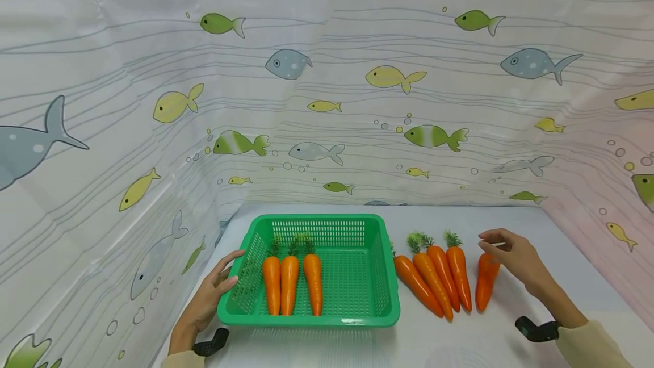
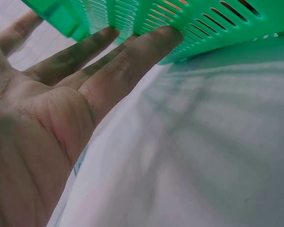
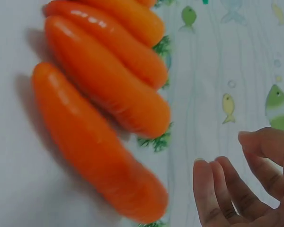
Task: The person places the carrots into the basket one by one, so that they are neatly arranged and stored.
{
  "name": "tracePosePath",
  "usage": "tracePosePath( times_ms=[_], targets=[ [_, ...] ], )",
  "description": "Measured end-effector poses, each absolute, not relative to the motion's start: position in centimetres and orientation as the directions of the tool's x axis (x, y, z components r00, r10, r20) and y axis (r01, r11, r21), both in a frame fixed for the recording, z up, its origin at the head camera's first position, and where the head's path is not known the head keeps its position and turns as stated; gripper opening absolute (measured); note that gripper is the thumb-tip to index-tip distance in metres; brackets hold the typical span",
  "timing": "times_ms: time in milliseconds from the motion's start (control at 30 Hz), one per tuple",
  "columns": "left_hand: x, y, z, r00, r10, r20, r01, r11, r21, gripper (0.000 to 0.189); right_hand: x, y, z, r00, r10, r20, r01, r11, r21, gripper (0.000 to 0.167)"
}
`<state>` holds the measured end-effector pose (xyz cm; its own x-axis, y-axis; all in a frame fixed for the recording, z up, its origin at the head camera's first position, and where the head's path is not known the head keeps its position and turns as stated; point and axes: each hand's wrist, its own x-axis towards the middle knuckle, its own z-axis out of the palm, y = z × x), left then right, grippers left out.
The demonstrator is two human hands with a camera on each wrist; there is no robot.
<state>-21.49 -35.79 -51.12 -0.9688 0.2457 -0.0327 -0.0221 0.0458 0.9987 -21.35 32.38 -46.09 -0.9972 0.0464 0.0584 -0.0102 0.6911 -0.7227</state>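
Lying on the white surface (image 1: 460,345), the rightmost glossy orange tapered carrot (image 1: 486,288) points its tip toward the person; its leafy end is near the right hand (image 1: 518,260), whose fingers are parted, empty.

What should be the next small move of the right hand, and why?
I would probably lower the right hand and pinch the rightmost smooth, tapered orange carrot by its wide end: that hand's parted fingers hold nothing beside it, and the green rectangular plastic basket, touched by the left hand, has space beside three carrots.
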Motion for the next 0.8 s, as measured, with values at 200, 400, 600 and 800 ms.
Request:
tracePosePath(
  times_ms=[200, 400, 600, 800],
  targets=[
    [-21.4, -35.8, -51.2, -0.970, 0.244, -0.021, -0.011, 0.043, 0.999, 0.057, -21.2, 33.7, -47.4, -0.995, 0.093, 0.021, 0.052, 0.714, -0.698, 0.056],
    [-21.5, -36.0, -51.3, -0.966, 0.257, -0.007, 0.002, 0.034, 0.999, 0.056, -21.2, 34.5, -48.5, -0.996, 0.091, -0.021, 0.080, 0.724, -0.685, 0.062],
    [-21.5, -36.0, -51.2, -0.966, 0.259, -0.009, -0.001, 0.031, 1.000, 0.056, -21.3, 34.8, -49.5, -0.994, 0.045, -0.099, 0.102, 0.693, -0.714, 0.069],
    [-21.3, -35.9, -51.2, -0.963, 0.269, -0.012, -0.007, 0.018, 1.000, 0.056, -21.3, 34.9, -50.0, -0.987, 0.042, -0.154, 0.142, 0.676, -0.723, 0.073]
  ],
)
